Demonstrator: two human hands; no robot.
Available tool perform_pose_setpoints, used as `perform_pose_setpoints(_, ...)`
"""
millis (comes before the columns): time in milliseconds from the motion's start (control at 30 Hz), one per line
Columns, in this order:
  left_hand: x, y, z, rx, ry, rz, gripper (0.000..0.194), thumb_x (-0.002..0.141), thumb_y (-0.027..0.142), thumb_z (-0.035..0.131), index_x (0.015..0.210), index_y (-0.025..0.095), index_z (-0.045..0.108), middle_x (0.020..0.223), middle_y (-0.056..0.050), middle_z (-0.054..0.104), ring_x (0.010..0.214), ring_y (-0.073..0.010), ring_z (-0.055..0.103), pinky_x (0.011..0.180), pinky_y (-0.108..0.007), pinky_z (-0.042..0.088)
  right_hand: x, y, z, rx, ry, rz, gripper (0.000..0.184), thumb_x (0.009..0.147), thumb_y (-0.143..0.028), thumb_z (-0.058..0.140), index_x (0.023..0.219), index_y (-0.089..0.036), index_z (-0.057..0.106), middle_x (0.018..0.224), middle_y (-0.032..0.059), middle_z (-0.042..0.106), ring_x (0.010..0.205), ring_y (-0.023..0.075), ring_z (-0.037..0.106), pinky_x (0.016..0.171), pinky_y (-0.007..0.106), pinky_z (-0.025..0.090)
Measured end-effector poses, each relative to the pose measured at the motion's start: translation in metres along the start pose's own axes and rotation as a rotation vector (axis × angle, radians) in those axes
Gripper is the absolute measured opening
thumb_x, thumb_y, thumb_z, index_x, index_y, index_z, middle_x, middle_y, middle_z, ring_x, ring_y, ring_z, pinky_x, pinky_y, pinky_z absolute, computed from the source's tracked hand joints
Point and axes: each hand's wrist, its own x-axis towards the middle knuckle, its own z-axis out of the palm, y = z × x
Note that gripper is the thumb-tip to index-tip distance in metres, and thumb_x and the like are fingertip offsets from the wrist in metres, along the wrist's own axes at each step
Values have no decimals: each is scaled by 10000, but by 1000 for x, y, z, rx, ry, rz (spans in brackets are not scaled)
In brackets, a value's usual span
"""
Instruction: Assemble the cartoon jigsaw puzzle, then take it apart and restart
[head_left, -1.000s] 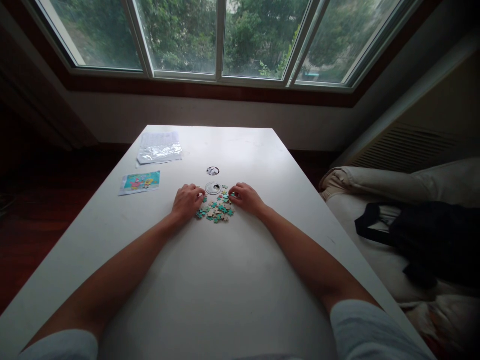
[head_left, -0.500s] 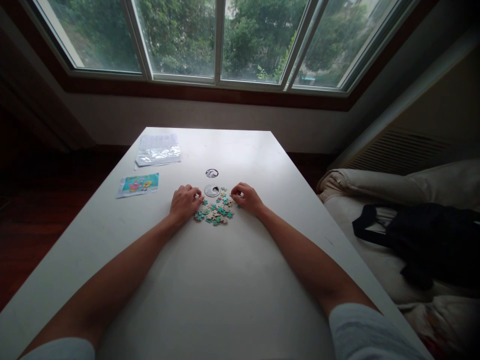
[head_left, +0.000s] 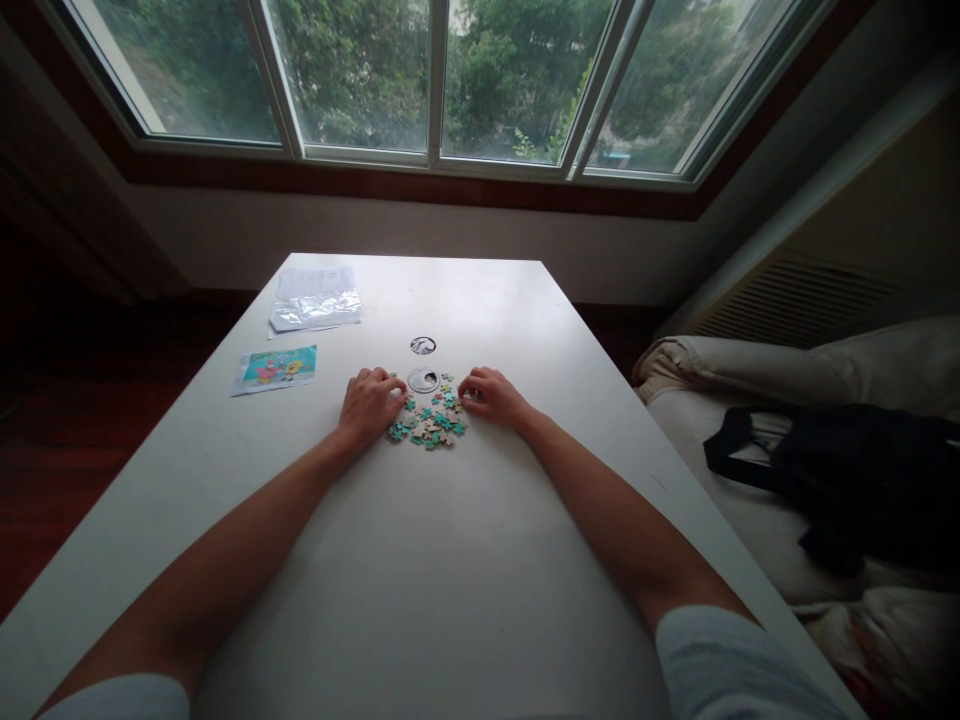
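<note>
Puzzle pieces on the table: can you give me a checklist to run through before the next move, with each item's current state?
1. Puzzle pieces between the hands: ok, loosely heaped.
2. Left hand close to them: ok, at their left edge.
3. Right hand close to them: ok, at their right edge.
4. A piece gripped in either hand: cannot tell, too small.
5. All pieces colored side up: not ok, some show plain beige.
6. Cartoon sheet uncovered: ok, picture up.

table (head_left: 420,570): smooth, soft sheen | packet (head_left: 315,302): glossy, crinkled plastic | puzzle pieces (head_left: 430,432): cardboard-look | floor (head_left: 60,470): wood
</note>
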Motion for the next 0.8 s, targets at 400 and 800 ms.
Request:
perform_pose_setpoints(400,-1,-1,0,-11,-19,6,216,960,307,568,1044,296,767,1037,-87,661,1038,-293,532,887,-438,414,3,-1,5,170,152,53,46,879,-225,632,846,-194,644,843,32,625,789,164,557,773,289,438)
perform_pose_setpoints(800,-1,3,0,45,0,-58,199,907,400,658,1015,254,738,1070,-82,668,1058,-299,538,895,-435,419,-1,28,5,-256,381,401,66,914,-206,623,853,-229,617,925,61,642,929,233,555,823,346,428)
